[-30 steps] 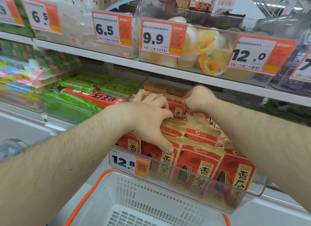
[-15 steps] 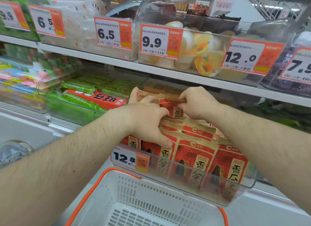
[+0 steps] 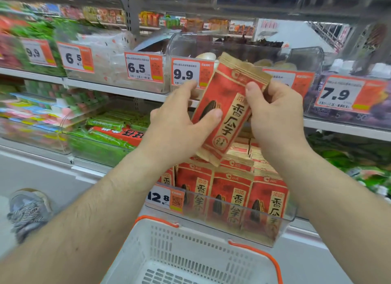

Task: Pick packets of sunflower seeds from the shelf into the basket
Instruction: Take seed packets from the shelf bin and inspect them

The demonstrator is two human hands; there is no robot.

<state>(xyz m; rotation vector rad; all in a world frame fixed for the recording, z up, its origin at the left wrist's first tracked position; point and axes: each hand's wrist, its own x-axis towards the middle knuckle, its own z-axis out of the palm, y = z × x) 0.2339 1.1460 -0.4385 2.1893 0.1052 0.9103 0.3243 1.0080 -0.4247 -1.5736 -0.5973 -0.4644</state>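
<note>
A red and tan packet of sunflower seeds (image 3: 226,106) is held up in the air in front of the shelf, tilted to the right. My left hand (image 3: 177,122) grips its left edge with the thumb across the front. My right hand (image 3: 275,114) pinches its upper right corner. Below them, several more packets (image 3: 232,190) stand in rows in a clear shelf bin (image 3: 283,226) with a 12.8 price tag. A white basket with an orange rim (image 3: 169,252) sits directly under the bin, and what shows of its floor is bare.
Green snack packs (image 3: 105,135) fill the bin to the left. The shelf above holds clear bins with price tags 6.5, 9.9 and 7.9 (image 3: 342,95). A person's shoe (image 3: 27,211) shows on the floor at lower left.
Both hands have lifted one packet out of the bin and up in front of the upper shelf. The camera view has tilted upward.
</note>
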